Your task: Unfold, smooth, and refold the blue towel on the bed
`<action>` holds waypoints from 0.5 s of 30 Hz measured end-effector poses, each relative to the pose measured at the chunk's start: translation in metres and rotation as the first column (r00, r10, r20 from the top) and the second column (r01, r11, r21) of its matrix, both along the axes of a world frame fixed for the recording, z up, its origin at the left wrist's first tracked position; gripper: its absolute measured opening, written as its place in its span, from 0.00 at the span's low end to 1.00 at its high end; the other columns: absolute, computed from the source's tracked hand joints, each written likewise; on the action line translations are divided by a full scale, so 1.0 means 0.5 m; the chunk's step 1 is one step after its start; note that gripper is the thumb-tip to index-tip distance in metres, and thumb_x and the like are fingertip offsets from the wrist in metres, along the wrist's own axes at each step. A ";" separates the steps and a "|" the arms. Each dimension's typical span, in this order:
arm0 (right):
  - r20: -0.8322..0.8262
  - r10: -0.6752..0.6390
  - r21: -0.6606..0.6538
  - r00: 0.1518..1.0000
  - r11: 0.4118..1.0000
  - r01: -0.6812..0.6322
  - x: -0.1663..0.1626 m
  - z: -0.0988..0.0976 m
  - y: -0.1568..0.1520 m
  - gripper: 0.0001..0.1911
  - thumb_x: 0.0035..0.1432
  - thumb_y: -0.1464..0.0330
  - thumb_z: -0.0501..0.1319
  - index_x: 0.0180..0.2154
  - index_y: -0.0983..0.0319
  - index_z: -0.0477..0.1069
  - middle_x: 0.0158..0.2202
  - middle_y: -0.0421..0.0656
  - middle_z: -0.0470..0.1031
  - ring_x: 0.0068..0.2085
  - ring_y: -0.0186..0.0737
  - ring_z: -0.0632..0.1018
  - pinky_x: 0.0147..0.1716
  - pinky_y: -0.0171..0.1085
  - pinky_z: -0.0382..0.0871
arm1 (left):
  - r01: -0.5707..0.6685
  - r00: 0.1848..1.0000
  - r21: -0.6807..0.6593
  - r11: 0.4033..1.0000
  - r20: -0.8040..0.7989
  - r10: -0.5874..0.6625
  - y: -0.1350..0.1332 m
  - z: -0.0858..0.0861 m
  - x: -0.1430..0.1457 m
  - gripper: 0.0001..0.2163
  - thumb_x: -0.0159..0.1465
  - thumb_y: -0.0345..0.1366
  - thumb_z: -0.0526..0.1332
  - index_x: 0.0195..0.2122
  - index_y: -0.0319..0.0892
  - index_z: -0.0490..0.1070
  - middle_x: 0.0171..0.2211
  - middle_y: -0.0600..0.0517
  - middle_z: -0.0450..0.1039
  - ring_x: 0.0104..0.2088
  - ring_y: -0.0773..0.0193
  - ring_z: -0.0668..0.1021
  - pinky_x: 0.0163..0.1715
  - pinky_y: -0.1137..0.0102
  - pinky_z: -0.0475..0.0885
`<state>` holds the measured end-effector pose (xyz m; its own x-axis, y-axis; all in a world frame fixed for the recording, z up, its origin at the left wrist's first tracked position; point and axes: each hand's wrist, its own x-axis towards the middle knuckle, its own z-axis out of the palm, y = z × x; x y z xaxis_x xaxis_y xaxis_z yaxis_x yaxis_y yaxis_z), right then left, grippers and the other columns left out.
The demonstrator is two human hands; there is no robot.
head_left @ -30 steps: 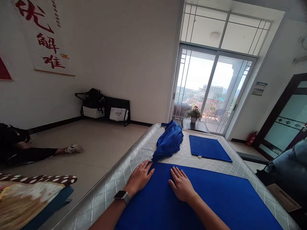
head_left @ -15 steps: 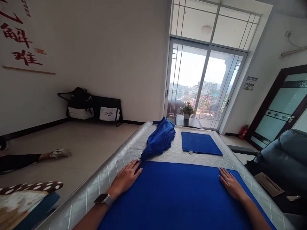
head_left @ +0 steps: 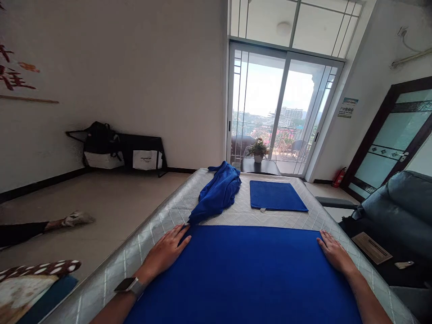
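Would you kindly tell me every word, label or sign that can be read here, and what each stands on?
"难", probably: lowest red character on the wall scroll, cut by the picture's left edge; those above are too cropped.
White bag: dark lettering, too blurred.
Wall notice: too small.
Brown card on the armchair: print too small.
Large blue cloth: no lettering visible.

The spread cloth (head_left: 243, 274) is plain blue, the mattress (head_left: 270, 219) silvery white with diamond patterning.
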<state>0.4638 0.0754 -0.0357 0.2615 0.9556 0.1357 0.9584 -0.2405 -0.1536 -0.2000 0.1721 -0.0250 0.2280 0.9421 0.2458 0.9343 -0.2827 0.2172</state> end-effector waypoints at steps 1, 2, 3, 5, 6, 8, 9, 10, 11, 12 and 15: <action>-0.006 -0.003 0.008 1.000 1.000 0.003 -0.002 0.002 -0.002 0.39 0.65 0.49 0.37 0.69 0.63 0.51 0.70 0.46 0.52 0.70 0.45 0.52 0.68 0.49 0.46 | 0.001 1.000 0.000 1.000 0.001 -0.001 -0.001 0.002 0.000 0.29 0.70 0.53 0.43 0.67 0.44 0.58 0.68 0.47 0.58 0.67 0.53 0.61 0.65 0.54 0.57; -0.009 -0.008 0.016 1.000 1.000 0.008 -0.004 0.005 -0.003 0.39 0.65 0.49 0.37 0.69 0.64 0.51 0.70 0.46 0.53 0.70 0.45 0.53 0.68 0.49 0.47 | 0.002 1.000 0.000 1.000 0.003 -0.002 -0.003 0.004 0.001 0.29 0.70 0.54 0.43 0.67 0.45 0.58 0.68 0.47 0.58 0.67 0.53 0.61 0.65 0.54 0.57; -0.009 -0.013 0.024 1.000 1.000 0.013 -0.006 0.007 -0.005 0.39 0.65 0.49 0.37 0.68 0.64 0.51 0.70 0.47 0.53 0.70 0.45 0.53 0.68 0.49 0.47 | 0.002 1.000 0.001 1.000 0.007 -0.002 -0.004 0.006 0.002 0.29 0.70 0.54 0.43 0.67 0.45 0.58 0.68 0.47 0.59 0.67 0.53 0.61 0.66 0.54 0.56; -0.002 -0.021 0.039 1.000 0.999 0.021 -0.010 0.013 -0.008 0.38 0.65 0.50 0.38 0.68 0.64 0.53 0.70 0.47 0.54 0.70 0.46 0.54 0.68 0.50 0.47 | 0.003 1.000 -0.007 1.000 0.009 -0.003 -0.007 0.013 0.004 0.29 0.70 0.54 0.43 0.67 0.44 0.59 0.68 0.47 0.59 0.67 0.53 0.61 0.66 0.54 0.56; 0.004 -0.021 0.043 1.000 0.999 0.020 -0.013 0.016 -0.008 0.38 0.65 0.50 0.38 0.68 0.64 0.54 0.69 0.47 0.55 0.70 0.46 0.54 0.68 0.51 0.47 | 0.001 1.000 -0.015 1.000 0.008 -0.001 -0.009 0.016 0.005 0.30 0.70 0.54 0.43 0.67 0.44 0.59 0.68 0.46 0.59 0.67 0.53 0.61 0.66 0.54 0.55; 0.017 -0.013 0.049 1.000 0.999 0.012 -0.020 0.022 -0.009 0.37 0.65 0.51 0.38 0.67 0.64 0.56 0.69 0.48 0.56 0.69 0.47 0.55 0.68 0.51 0.47 | 0.000 1.000 -0.032 0.999 0.005 0.000 -0.012 0.022 0.009 0.30 0.70 0.54 0.42 0.67 0.43 0.58 0.68 0.45 0.58 0.67 0.53 0.60 0.66 0.54 0.55; 0.023 -0.006 0.056 1.000 0.998 0.005 -0.026 0.026 -0.010 0.37 0.65 0.51 0.38 0.66 0.63 0.58 0.69 0.48 0.57 0.69 0.47 0.56 0.68 0.52 0.47 | 0.002 1.000 -0.036 0.999 0.004 -0.001 -0.014 0.025 0.010 0.31 0.70 0.54 0.42 0.67 0.42 0.58 0.68 0.45 0.59 0.67 0.53 0.60 0.66 0.54 0.55; 0.030 0.003 0.066 1.000 0.998 -0.005 -0.033 0.031 -0.010 0.36 0.65 0.51 0.38 0.65 0.63 0.59 0.68 0.48 0.58 0.69 0.47 0.56 0.67 0.52 0.47 | 0.004 1.000 -0.038 0.999 0.006 -0.003 -0.015 0.028 0.012 0.31 0.70 0.54 0.42 0.67 0.42 0.58 0.68 0.45 0.59 0.68 0.53 0.60 0.66 0.54 0.55; 0.036 0.012 0.082 0.999 0.997 -0.015 -0.041 0.036 -0.010 0.35 0.65 0.51 0.38 0.64 0.62 0.61 0.68 0.48 0.59 0.69 0.47 0.57 0.67 0.52 0.48 | 0.003 1.000 -0.039 0.999 0.009 -0.003 -0.016 0.029 0.013 0.31 0.70 0.54 0.42 0.67 0.42 0.58 0.67 0.45 0.59 0.68 0.53 0.60 0.66 0.54 0.55; 0.043 0.024 0.101 0.999 0.994 -0.028 -0.052 0.041 -0.011 0.35 0.66 0.52 0.39 0.63 0.61 0.63 0.67 0.48 0.60 0.68 0.47 0.58 0.67 0.52 0.48 | 0.003 1.000 -0.039 0.999 0.013 -0.003 -0.016 0.030 0.013 0.30 0.70 0.54 0.42 0.67 0.42 0.58 0.67 0.45 0.59 0.68 0.53 0.60 0.66 0.54 0.55; 0.045 0.080 0.157 0.996 0.984 -0.086 -0.101 0.062 -0.013 0.33 0.66 0.52 0.39 0.61 0.60 0.67 0.66 0.48 0.63 0.67 0.48 0.62 0.67 0.51 0.49 | 0.001 1.000 -0.026 1.000 0.024 0.000 -0.015 0.027 0.014 0.30 0.70 0.54 0.43 0.66 0.43 0.59 0.67 0.45 0.59 0.67 0.53 0.61 0.66 0.54 0.55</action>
<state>0.4135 0.0688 -0.0046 0.1739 0.9392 0.2962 0.9800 -0.1354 -0.1461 -0.1931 0.1645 -0.0113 0.2229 0.9481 0.2268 0.9286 -0.2773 0.2466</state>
